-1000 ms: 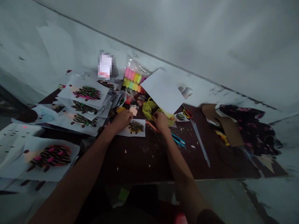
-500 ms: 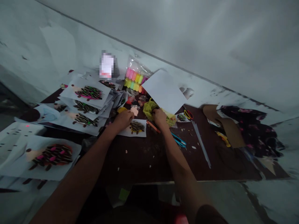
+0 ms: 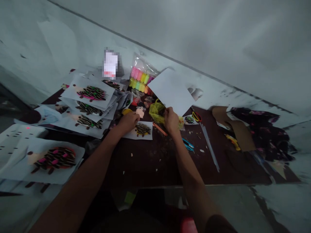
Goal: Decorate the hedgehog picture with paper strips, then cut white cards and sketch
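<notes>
Scuffed, pale wall rises behind a dark table; near its far edge, a bright rectangle is pixelated past reading. Well in from the near edge lies a small paper with a hedgehog picture, its left part covered by my left hand. Those fingers curl; I cannot tell whether they pinch anything. Farther right, my right hand is at a crumpled yellow-green bag, fingertips hard to make out, so I cannot tell whether they grip it. Toward the far edge, a blank white sheet partly hides a pack of coloured tubs. Toward the left end, overlapping sheets cover one another.
</notes>
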Demonstrator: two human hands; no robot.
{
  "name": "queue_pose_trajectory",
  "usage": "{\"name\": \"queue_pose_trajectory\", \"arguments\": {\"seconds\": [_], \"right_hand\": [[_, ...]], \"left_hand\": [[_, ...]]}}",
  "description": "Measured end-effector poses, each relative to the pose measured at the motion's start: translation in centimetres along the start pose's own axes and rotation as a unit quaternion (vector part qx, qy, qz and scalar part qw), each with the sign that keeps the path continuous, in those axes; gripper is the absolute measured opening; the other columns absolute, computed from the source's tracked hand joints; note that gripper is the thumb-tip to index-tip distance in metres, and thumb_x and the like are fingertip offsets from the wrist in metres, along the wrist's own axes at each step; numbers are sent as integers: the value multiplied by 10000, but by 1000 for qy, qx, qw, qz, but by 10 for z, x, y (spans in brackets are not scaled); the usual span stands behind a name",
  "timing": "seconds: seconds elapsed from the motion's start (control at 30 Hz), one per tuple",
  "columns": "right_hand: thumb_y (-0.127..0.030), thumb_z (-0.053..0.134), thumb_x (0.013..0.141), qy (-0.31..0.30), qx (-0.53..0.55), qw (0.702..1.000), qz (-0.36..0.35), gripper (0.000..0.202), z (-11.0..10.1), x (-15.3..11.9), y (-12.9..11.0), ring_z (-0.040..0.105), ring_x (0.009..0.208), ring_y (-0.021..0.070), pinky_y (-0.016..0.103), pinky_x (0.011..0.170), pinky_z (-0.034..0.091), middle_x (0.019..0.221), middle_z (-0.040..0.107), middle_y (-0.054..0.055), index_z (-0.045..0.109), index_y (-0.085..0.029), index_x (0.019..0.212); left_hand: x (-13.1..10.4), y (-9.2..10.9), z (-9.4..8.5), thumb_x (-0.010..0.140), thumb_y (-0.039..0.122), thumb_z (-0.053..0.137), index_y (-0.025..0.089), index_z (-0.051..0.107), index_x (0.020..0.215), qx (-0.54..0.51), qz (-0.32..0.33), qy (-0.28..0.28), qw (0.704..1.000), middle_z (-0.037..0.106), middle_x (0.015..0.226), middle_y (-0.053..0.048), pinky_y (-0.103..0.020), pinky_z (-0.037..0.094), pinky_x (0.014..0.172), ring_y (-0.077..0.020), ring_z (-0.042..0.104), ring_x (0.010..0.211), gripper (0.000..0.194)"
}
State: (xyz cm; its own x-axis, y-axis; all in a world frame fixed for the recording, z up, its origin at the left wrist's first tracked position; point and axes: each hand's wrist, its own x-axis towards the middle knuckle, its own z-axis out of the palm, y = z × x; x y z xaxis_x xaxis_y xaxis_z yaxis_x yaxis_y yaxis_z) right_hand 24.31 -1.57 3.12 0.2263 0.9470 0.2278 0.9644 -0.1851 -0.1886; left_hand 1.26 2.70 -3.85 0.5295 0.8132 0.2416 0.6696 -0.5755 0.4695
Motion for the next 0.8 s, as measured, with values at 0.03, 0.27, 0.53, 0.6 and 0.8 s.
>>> {"name": "queue_pose_trajectory", "arguments": {"seconds": [0.03,0.27,0.53,0.6,0.8], "right_hand": [[-260,356,1056,11,35,999,0,303,-1,-5,2,666,874,227,287,774,410,990,744,113,594,-160,1214],[-316,491,955,-33,300,952,-58,220,4,-48,15,625,632,177,281,668,477,752,722,37,663,-196,887],[-284,603,921,-60,330,934,-120,157,3,-76,9,666,780,194,313,739,533,879,737,55,727,-190,909],[-259,587,944,-49,277,947,-158,171,3,-80,6,666,869,205,324,808,521,925,734,66,743,-195,915],[-253,539,992,-82,245,944,-207,259,14,-87,4,684,1028,232,325,894,525,1030,744,91,777,-189,1071]], "left_hand": [[0,0,0,818,98,492,160,695,806,1,-3,-1,1000,682,906,-116,-335,436,742,-231,606,847,213],[0,0,-1,812,100,503,163,694,794,-9,-8,-8,1000,675,897,-109,-336,447,766,-229,605,853,202],[-1,-2,0,799,100,498,161,686,762,-23,3,6,1000,665,855,-102,-332,439,735,-220,584,799,201],[-1,-3,1,802,110,502,158,699,786,-21,2,8,1000,667,870,-105,-330,439,732,-219,581,799,203],[0,-6,3,806,106,499,172,703,805,-18,8,15,1000,663,854,-85,-317,435,720,-208,565,802,214]]}}
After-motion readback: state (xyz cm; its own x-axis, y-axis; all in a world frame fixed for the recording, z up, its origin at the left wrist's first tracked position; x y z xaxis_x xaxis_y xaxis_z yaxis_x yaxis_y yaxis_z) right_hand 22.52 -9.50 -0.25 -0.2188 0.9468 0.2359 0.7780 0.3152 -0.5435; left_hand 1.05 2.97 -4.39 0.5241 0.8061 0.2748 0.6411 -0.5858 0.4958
